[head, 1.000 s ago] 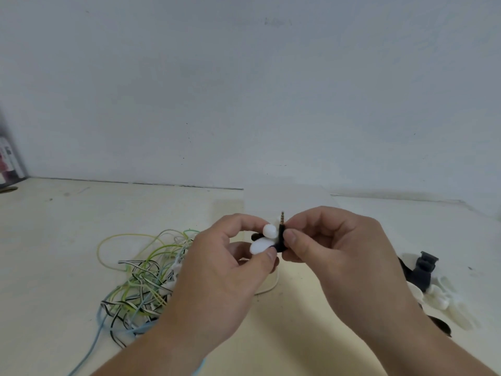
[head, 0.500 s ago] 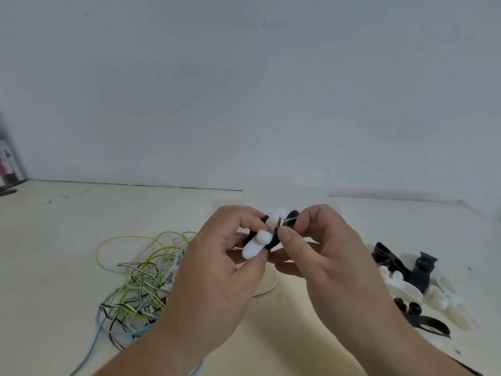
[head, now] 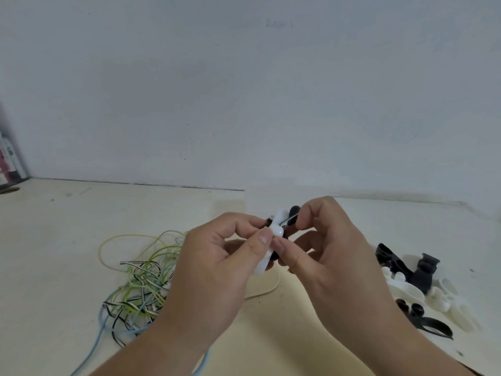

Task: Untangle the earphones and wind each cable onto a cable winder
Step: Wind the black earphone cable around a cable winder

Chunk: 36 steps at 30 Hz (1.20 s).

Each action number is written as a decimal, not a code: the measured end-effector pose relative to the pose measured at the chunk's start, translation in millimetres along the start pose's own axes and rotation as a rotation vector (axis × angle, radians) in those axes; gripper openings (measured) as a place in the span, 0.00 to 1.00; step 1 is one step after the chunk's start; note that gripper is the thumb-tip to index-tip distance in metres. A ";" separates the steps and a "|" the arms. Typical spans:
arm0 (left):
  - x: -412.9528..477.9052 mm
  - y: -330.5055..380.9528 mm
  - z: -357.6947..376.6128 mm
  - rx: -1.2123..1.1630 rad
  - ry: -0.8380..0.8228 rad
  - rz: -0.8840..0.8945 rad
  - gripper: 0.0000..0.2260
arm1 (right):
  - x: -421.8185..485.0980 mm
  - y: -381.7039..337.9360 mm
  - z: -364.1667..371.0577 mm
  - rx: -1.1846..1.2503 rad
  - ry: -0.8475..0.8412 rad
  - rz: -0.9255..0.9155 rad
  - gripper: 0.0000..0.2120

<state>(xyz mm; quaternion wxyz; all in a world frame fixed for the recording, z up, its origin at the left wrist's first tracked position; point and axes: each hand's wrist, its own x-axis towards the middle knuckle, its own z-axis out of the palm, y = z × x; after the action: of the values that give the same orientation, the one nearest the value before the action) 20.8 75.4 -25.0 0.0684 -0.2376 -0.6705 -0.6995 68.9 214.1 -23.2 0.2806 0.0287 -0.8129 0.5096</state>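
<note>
White plastic winder [head: 278,229] sits between both hands, raised above the table [head: 54,240]. Long axis tilted: upper end away and rightward, lower end toward the person and leftward. Left hand [head: 217,267] pinches its middle, thumb against forefinger. Right hand [head: 333,256] pinches the plug [head: 288,220] of a dark cable at the winder's upper end, thumb touching the winder body. Both hands in contact, neither nearer. Judgement: the plug end wants tucking in, a small right-hand move, left steadying. Tangle of earphones [head: 143,283], green, striped, blue, lies on the table beside the left hand; spare winders [head: 406,283] lie to the right, well apart
</note>
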 end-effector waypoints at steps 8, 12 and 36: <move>3.3 -0.7 -3.7 -0.073 -0.004 -0.074 0.05 | -1.3 -1.1 2.3 0.036 -0.032 -0.020 0.16; 3.5 -4.0 -5.6 -0.078 -0.045 -0.040 0.09 | -1.9 -1.9 2.0 0.012 -0.023 -0.039 0.16; 8.3 -0.3 -6.6 -0.324 0.036 -0.177 0.12 | -3.0 2.0 4.7 0.114 -0.068 -0.009 0.16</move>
<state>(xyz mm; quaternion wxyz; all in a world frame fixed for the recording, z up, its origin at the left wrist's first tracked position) 11.8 70.9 -21.7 -0.0207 -0.1731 -0.5660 -0.8058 68.8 210.4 -27.8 0.2530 0.0655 -0.7915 0.5525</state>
